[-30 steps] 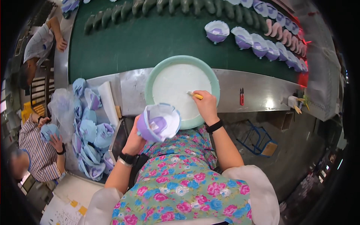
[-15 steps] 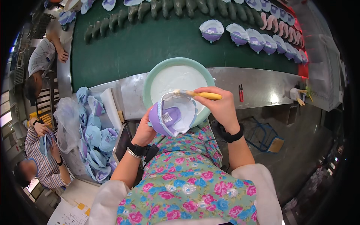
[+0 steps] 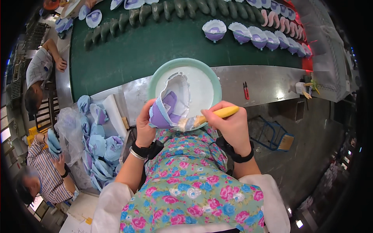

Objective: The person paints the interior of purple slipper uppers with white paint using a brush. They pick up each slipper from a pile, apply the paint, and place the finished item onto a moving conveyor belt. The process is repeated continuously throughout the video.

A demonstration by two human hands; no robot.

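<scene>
1. Around us is a workshop: a metal counter [image 3: 264,83] borders a green belt [image 3: 128,62] that carries lined-up uppers [image 3: 259,38], dark forms [image 3: 156,11] and pink pieces [image 3: 271,18]
2. A pale green basin [image 3: 186,60] of white liquid [image 3: 202,81] sits at the counter's edge; cutters [image 3: 246,92] lie well to its right, a pile of uppers [image 3: 98,144] to its left beside a plastic bag [image 3: 69,128]
3. Our left hand [image 3: 145,125] holds the purple and blue upper [image 3: 173,101] tilted, fingers wrapped on its outer wall; it overlaps the basin's near left part, and we cannot tell how high it is held
4. Our right hand [image 3: 234,122] has its fingers closed on the yellow handle of the brush [image 3: 190,123], whose bristles meet the upper's near edge
5. Liquid could drip on our flowered apron [image 3: 194,174] if the brush is overloaded, since we hold it so near the basin's rim
6. The upper could twist or slip, we judge, because one hand supports it on one side while the brush presses the other
7. Bristles riding over the edge could smear white on the purple outside
8. A pale patch inside the upper may be a label, too blurred to read; we can make out no brand on the brush, basin or cutters
</scene>
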